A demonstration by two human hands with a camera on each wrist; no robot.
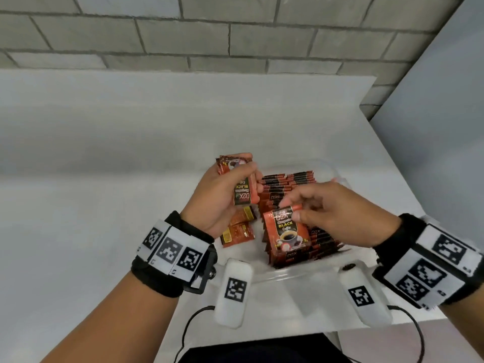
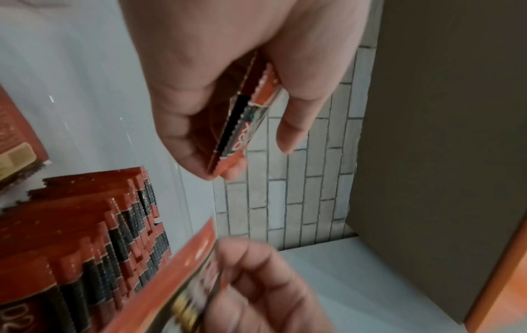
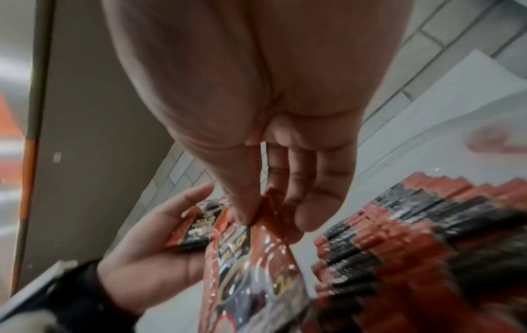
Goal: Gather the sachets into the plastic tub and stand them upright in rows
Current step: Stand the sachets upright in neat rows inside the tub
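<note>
While I watch from the head view, the scene reads as follows;

Left hand: my left hand (image 1: 222,195) is raised over the left edge of the tub; its fingers (image 2: 293,126) and thumb are curled round a small bundle of sachets (image 1: 242,191), printed side up, upside down to me; the left wrist view shows the bundle (image 2: 242,126) edge-on between thumb and fingers.

Right hand: my right hand (image 1: 337,213) pinches the top edge of a single sachet (image 1: 286,233) between thumb and fingers (image 3: 316,202); that sachet stands upright at the front of the near row, its face toward me; the right wrist view is blurred.

Tub: the clear plastic tub (image 1: 296,275) sits on the white worktop (image 1: 104,179) in front of me; inside it, standing sachets (image 1: 288,180) form packed rows under and beyond the right hand.

Loose sachets: two more sachets (image 1: 237,231) lie flat below the left hand, left of the rows; I cannot tell whether they lie inside the tub.

Surroundings: a grey brick wall (image 1: 235,35) runs behind the worktop.
</note>
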